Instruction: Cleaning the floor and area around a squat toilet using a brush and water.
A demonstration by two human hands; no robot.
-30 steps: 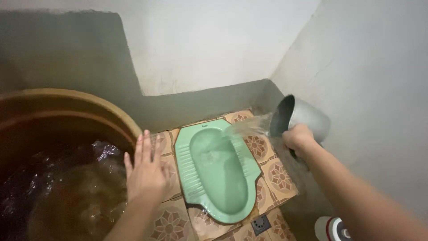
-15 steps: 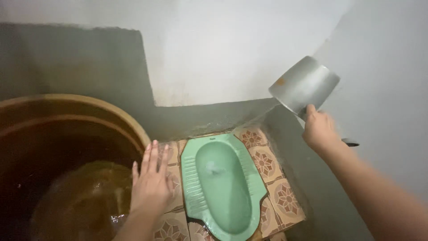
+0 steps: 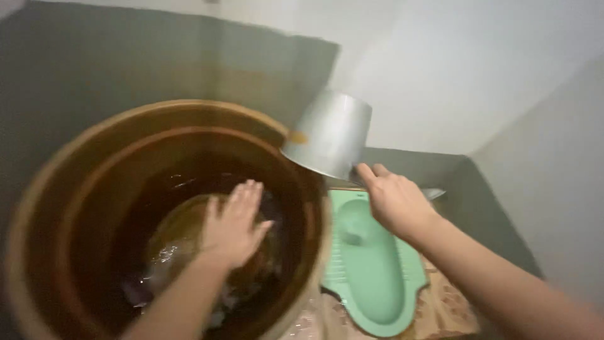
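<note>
over the brown water tub [image 3: 44,208], left hand [image 3: 234,223] spread flat; right hand [image 3: 393,201] gripped metal dipper [image 3: 327,134], mouth tilted down, near the green squat toilet [image 3: 371,277].

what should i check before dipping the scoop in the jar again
1. Grip on scoop: right hand holds it by the handle: ok.
2. Scoop over jar mouth: only at the rim's right edge, mouth tilted down: not ok yet.
3. Left hand out of the way: spread open inside the jar: not ok.
4. Water in jar: some glints at the bottom: ok, depth cannot tell.
5. Scoop empty: inside hidden: cannot tell.
6. Toilet flushed: bowl blurred: cannot tell.
</note>
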